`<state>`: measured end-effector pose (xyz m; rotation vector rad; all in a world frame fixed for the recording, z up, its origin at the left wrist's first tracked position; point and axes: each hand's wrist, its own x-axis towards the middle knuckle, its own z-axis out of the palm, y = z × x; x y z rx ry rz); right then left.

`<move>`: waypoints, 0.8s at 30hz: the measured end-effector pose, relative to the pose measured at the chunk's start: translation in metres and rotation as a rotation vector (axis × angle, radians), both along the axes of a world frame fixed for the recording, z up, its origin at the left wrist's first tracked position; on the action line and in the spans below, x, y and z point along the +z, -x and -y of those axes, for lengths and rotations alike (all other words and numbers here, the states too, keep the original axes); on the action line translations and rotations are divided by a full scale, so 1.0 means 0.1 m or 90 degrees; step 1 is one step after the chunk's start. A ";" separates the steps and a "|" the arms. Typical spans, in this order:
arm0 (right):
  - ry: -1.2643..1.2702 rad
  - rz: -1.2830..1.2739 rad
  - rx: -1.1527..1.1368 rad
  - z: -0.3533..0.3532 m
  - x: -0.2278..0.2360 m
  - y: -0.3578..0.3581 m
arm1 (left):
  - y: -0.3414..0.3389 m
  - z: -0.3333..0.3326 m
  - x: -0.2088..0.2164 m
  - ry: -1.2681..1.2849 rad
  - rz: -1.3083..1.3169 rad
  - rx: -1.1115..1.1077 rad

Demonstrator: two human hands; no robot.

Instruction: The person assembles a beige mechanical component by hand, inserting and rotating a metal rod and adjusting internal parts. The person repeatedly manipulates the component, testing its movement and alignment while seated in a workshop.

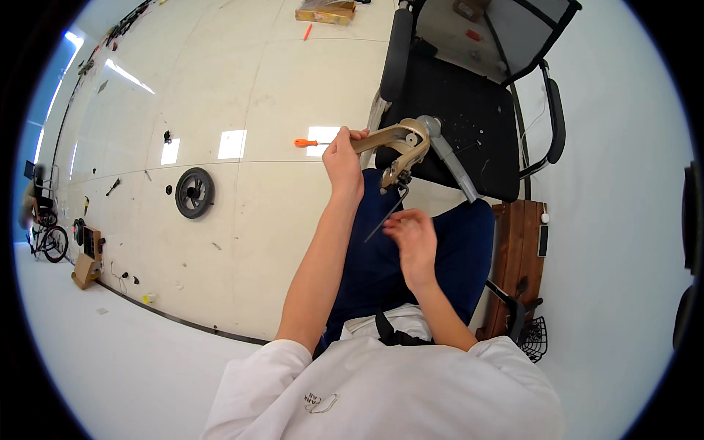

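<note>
My left hand (pixel 343 165) is closed around the tan, curved metal frame part (pixel 414 136), holding it over my lap at the chair's front edge. A black hex key (pixel 375 232) sits in a bolt at the clamp-like lower end of this part, its long arm slanting down to the left. The curled fingertips of my right hand (pixel 413 238) meet the long arm of the key; they are slightly blurred. Joined to the curved part, or right beside it, is a silver-grey metal arm (pixel 455 167) that reaches toward my right knee. My left palm hides the tan part's near end.
Ahead stands a black office chair (pixel 458 95) with small screws on its seat. An orange-handled screwdriver (pixel 304 143), a black wheel (pixel 194 193) and an orange stick (pixel 307 32) lie on the tiled floor. A brown wooden box (pixel 517 257) stands at my right.
</note>
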<state>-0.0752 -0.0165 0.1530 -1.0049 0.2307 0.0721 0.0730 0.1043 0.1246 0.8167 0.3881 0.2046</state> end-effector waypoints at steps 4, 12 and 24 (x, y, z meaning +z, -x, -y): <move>-0.406 -0.326 0.046 -0.11 0.40 -0.26 | -0.02 0.01 -0.08 -0.012 -0.008 0.023; -0.438 -0.317 0.167 -0.16 0.03 -0.46 | -0.01 0.05 -0.13 -0.005 -0.020 0.029; -0.262 -0.317 0.118 -0.13 -0.11 -0.47 | 0.03 0.10 -0.18 -0.205 -0.083 0.053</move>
